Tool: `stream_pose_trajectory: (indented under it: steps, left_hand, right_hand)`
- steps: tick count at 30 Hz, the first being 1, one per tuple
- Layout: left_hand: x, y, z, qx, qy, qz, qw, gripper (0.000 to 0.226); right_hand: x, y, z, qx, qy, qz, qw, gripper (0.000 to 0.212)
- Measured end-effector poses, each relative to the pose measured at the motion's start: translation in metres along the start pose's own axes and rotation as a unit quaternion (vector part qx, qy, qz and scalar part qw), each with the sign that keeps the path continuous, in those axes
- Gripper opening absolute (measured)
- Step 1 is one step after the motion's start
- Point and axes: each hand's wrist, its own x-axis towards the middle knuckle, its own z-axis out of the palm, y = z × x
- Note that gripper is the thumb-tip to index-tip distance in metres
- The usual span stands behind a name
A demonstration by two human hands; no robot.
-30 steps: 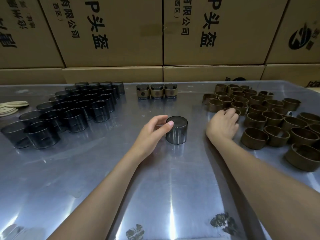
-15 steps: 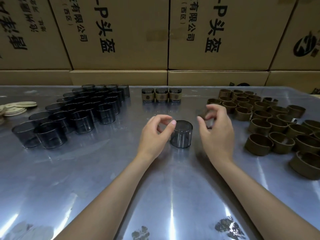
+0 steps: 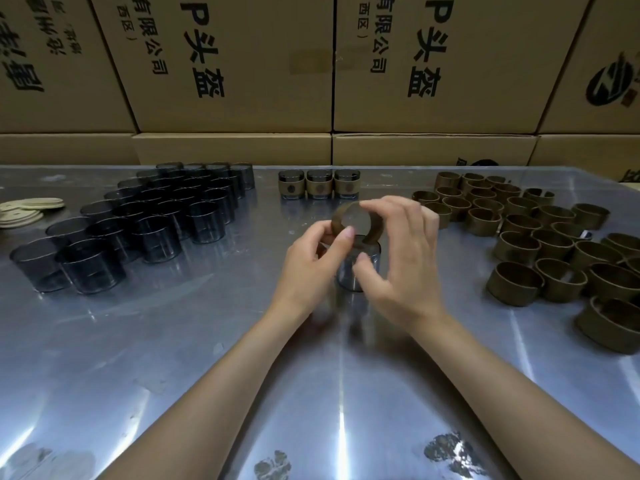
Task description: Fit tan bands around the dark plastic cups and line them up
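A tan band [image 3: 356, 221] is held tilted just above the mouth of a dark plastic cup [image 3: 358, 268] that stands on the shiny metal surface [image 3: 173, 341] near its middle. The left hand [image 3: 311, 268] pinches the band's left edge between thumb and curled fingers [image 3: 346, 233]; the right hand [image 3: 398, 258] curls over the band's top and right side, its thumb lying against the cup's wall. The band's lower edge touches the cup's rim; it is not yet around the cup. Beyond the hands, three banded cups [image 3: 318, 183] stand in a row, side by side. To the left sits a packed cluster of bare dark cups [image 3: 156, 216], with pale flat discs [image 3: 27, 209] at the far left edge. To the right lies a spread of loose tan bands [image 3: 536, 244], all standing on edge. Printed cardboard boxes [image 3: 225, 64] are stacked behind the surface.
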Motion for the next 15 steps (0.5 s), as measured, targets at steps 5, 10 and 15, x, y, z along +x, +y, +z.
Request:
stream_pose_trajectory:
  steps: [5,10,15]
  left_hand:
    - [0.001,0.002,-0.005,-0.019,-0.035,-0.010,0.999,0.029]
    - [-0.001,-0.001,-0.003,0.048,-0.076,-0.009,0.996,0.042]
    - [-0.004,-0.009,-0.001,0.077,-0.108,-0.039,0.990,0.034]
  right_hand:
    - [-0.002,0.011,0.003,0.111,-0.033,0.150,0.982,0.050]
    - [-0.004,0.018,0.008,0.124,-0.044,0.165,0.977,0.040]
    - [-0.005,0.020,0.013,0.116,-0.042,0.191,0.974,0.031]
